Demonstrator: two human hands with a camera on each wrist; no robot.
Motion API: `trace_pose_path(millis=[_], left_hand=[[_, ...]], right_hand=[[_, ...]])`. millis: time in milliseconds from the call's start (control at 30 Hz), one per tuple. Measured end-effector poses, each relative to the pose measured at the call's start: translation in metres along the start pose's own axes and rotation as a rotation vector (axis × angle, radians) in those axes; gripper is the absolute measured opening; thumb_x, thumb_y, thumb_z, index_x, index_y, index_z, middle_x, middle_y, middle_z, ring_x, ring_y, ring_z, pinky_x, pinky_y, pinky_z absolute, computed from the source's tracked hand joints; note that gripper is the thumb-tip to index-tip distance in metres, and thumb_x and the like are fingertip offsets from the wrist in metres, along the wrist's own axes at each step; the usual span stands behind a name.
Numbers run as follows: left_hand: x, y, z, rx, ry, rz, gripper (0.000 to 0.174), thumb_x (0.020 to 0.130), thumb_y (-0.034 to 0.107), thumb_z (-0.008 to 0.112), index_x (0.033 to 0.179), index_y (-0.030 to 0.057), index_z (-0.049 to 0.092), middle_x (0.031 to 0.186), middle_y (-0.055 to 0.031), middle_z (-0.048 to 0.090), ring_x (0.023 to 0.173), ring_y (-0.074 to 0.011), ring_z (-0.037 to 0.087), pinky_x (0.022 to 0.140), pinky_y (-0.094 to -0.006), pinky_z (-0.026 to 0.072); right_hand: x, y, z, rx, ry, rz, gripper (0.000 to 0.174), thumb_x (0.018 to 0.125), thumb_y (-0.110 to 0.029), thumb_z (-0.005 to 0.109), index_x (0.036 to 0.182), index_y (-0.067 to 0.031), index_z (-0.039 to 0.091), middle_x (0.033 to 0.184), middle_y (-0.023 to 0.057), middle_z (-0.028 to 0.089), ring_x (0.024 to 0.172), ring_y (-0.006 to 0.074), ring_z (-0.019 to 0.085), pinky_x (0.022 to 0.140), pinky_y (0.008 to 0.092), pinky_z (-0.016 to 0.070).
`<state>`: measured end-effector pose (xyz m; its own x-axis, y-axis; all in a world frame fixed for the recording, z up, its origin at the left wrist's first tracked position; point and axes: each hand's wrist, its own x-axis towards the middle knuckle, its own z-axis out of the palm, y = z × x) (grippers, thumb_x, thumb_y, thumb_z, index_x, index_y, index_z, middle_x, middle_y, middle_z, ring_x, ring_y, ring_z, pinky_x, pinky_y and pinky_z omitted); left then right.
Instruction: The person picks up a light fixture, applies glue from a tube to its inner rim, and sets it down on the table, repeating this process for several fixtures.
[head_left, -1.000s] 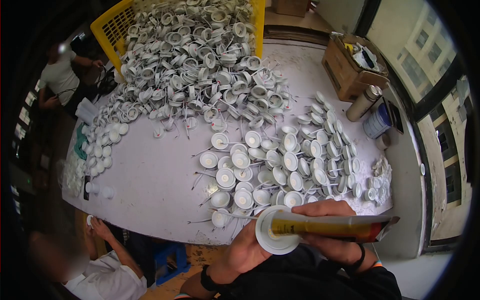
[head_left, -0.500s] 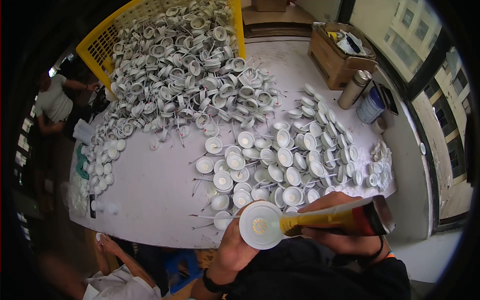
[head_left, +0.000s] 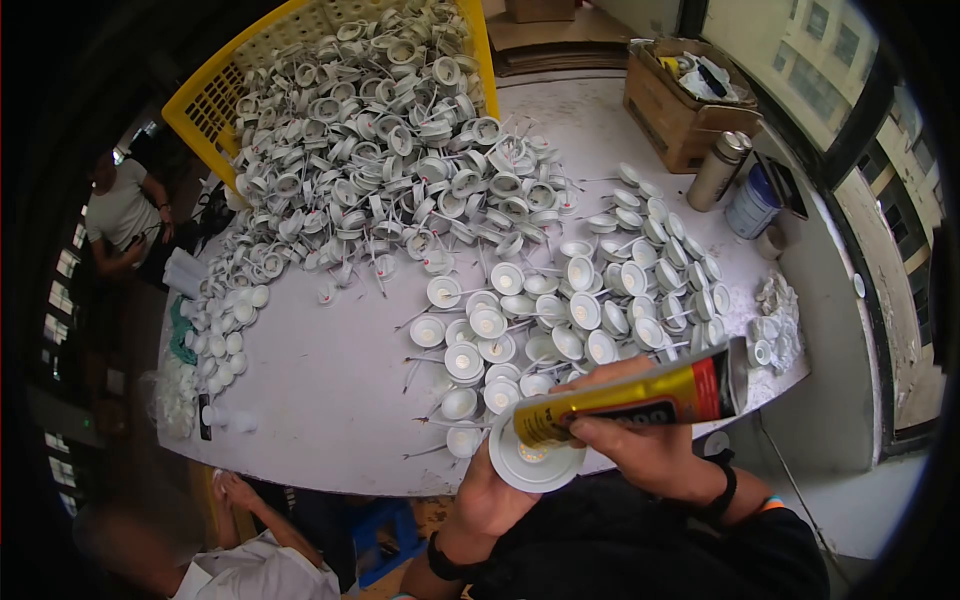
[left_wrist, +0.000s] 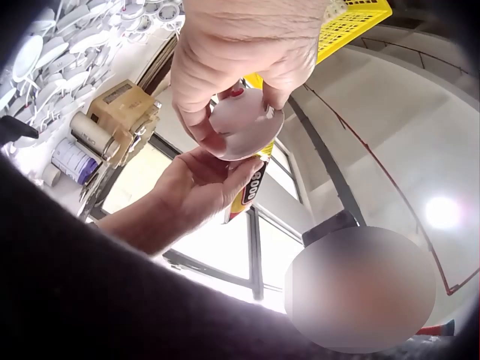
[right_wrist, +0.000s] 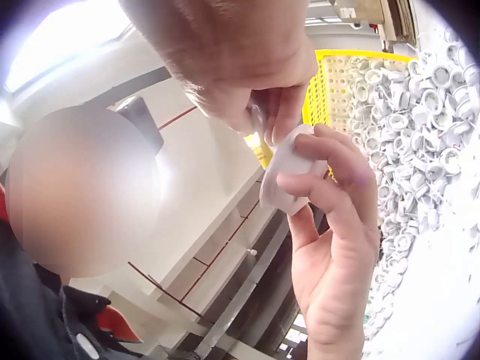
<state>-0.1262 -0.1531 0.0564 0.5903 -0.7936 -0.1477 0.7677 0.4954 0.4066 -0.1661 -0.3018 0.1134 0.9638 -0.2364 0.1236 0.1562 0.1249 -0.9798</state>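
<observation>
In the head view my left hand [head_left: 487,503] holds a round white downlight [head_left: 538,474] by its rim, its face with small yellowish LEDs turned up. My right hand [head_left: 645,455] grips a yellow, black and red glue tube [head_left: 650,398], tilted with its narrow end over the downlight and hiding part of the face. From the left wrist, the downlight's white underside [left_wrist: 247,126] shows between curled fingers. The right wrist view shows the left fingers around the downlight body [right_wrist: 289,180], with the tube's yellow end [right_wrist: 261,150] just beyond its rim.
Rows of white downlights [head_left: 585,312] lie on the table [head_left: 320,385] ahead. Behind them, a yellow crate [head_left: 212,105] spills a heap of white housings [head_left: 370,150]. A cardboard box [head_left: 680,110], metal flask [head_left: 715,172] and blue-white can [head_left: 752,205] stand right. Another person [head_left: 255,555] sits at lower left.
The glue tube first lies over the downlight, then shifts to its right edge, baring the LEDs, and now covers part of the face again. My left hand keeps its hold throughout.
</observation>
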Motion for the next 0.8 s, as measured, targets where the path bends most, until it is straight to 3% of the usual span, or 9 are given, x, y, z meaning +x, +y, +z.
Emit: trace_pose_path(millis=[100, 200, 233, 300, 533, 600, 633, 700, 800], left_hand=[[0.001, 0.001, -0.008, -0.016, 0.002, -0.028, 0.054, 0.082, 0.041, 0.039, 0.124, 0.0088, 0.027, 0.125, -0.0103, 0.031, 0.115, -0.0250, 0.032, 0.092, -0.0436, 0.0284], [-0.003, 0.002, -0.010, 0.005, 0.037, 0.046, 0.051, 0.083, 0.038, 0.036, 0.123, 0.0067, 0.027, 0.124, -0.0112, 0.033, 0.113, -0.0256, 0.034, 0.089, -0.0421, 0.0328], [-0.004, 0.005, -0.019, -0.001, 0.047, 0.061, 0.051, 0.083, 0.038, 0.036, 0.123, 0.0067, 0.027, 0.124, -0.0112, 0.033, 0.113, -0.0256, 0.034, 0.089, -0.0421, 0.0328], [-0.008, 0.015, -0.057, 0.048, 0.254, 0.171, 0.049, 0.085, 0.036, 0.032, 0.121, 0.0046, 0.028, 0.122, -0.0122, 0.036, 0.110, -0.0264, 0.038, 0.085, -0.0408, 0.0363], [-0.054, 0.066, -0.211, -0.052, 0.450, 0.313, 0.045, 0.085, 0.039, 0.033, 0.115, 0.0056, 0.036, 0.116, -0.0123, 0.040, 0.106, -0.0272, 0.040, 0.085, -0.0408, 0.0358], [-0.063, 0.073, -0.254, 0.039, 0.707, 0.386, 0.049, 0.083, 0.044, 0.034, 0.115, 0.0063, 0.036, 0.112, -0.0127, 0.043, 0.103, -0.0279, 0.041, 0.082, -0.0391, 0.0378], [-0.066, 0.076, -0.273, 0.038, 0.703, 0.379, 0.049, 0.083, 0.044, 0.034, 0.115, 0.0063, 0.036, 0.112, -0.0127, 0.043, 0.103, -0.0279, 0.041, 0.082, -0.0391, 0.0378], [-0.068, 0.083, -0.300, 0.160, 1.061, 0.327, 0.052, 0.082, 0.046, 0.036, 0.114, 0.0057, 0.037, 0.108, -0.0118, 0.045, 0.103, -0.0262, 0.040, 0.082, -0.0388, 0.0378], [-0.066, 0.097, -0.320, 0.189, 1.201, 0.344, 0.048, 0.081, 0.043, 0.040, 0.113, 0.0065, 0.038, 0.107, -0.0101, 0.045, 0.098, -0.0238, 0.043, 0.081, -0.0377, 0.0378]], right_hand=[[0.004, 0.008, 0.000, -0.032, 0.029, -0.086, 0.026, 0.072, -0.001, 0.057, 0.092, 0.0026, 0.042, 0.092, 0.0143, 0.053, 0.076, 0.0174, 0.056, 0.065, 0.0271, 0.0478], [0.001, 0.002, 0.000, 0.081, 0.119, 0.112, 0.026, 0.072, -0.005, 0.060, 0.094, 0.0012, 0.047, 0.086, 0.0092, 0.055, 0.073, 0.0133, 0.055, 0.064, 0.0245, 0.0467], [0.002, -0.006, -0.004, 0.132, 0.126, 0.153, 0.025, 0.071, -0.002, 0.059, 0.093, 0.0019, 0.047, 0.083, 0.0096, 0.055, 0.068, 0.0138, 0.056, 0.058, 0.0258, 0.0479], [0.001, -0.003, -0.010, 0.054, 0.250, 0.088, 0.027, 0.071, -0.010, 0.056, 0.091, 0.0025, 0.044, 0.076, 0.0112, 0.052, 0.057, 0.0154, 0.053, 0.046, 0.0252, 0.0458], [-0.018, 0.013, -0.046, 0.108, 0.555, 0.057, 0.023, 0.074, -0.012, 0.054, 0.090, 0.0021, 0.045, 0.070, 0.0087, 0.052, 0.049, 0.0147, 0.051, 0.042, 0.0249, 0.0431], [-0.024, 0.018, -0.053, 0.100, 0.578, 0.066, 0.022, 0.075, -0.012, 0.054, 0.090, 0.0019, 0.045, 0.071, 0.0085, 0.052, 0.049, 0.0142, 0.051, 0.042, 0.0245, 0.0429], [-0.028, 0.020, -0.056, 0.094, 0.605, 0.071, 0.021, 0.076, -0.012, 0.053, 0.089, 0.0017, 0.045, 0.071, 0.0082, 0.052, 0.049, 0.0137, 0.051, 0.042, 0.0241, 0.0427], [-0.032, 0.021, -0.057, 0.092, 0.666, 0.076, 0.020, 0.077, -0.012, 0.052, 0.089, 0.0012, 0.044, 0.071, 0.0078, 0.052, 0.049, 0.0130, 0.051, 0.042, 0.0239, 0.0425], [-0.035, 0.020, -0.058, 0.105, 0.722, 0.064, 0.020, 0.077, -0.012, 0.052, 0.090, 0.0008, 0.043, 0.071, 0.0078, 0.052, 0.049, 0.0127, 0.050, 0.042, 0.0241, 0.0426]])
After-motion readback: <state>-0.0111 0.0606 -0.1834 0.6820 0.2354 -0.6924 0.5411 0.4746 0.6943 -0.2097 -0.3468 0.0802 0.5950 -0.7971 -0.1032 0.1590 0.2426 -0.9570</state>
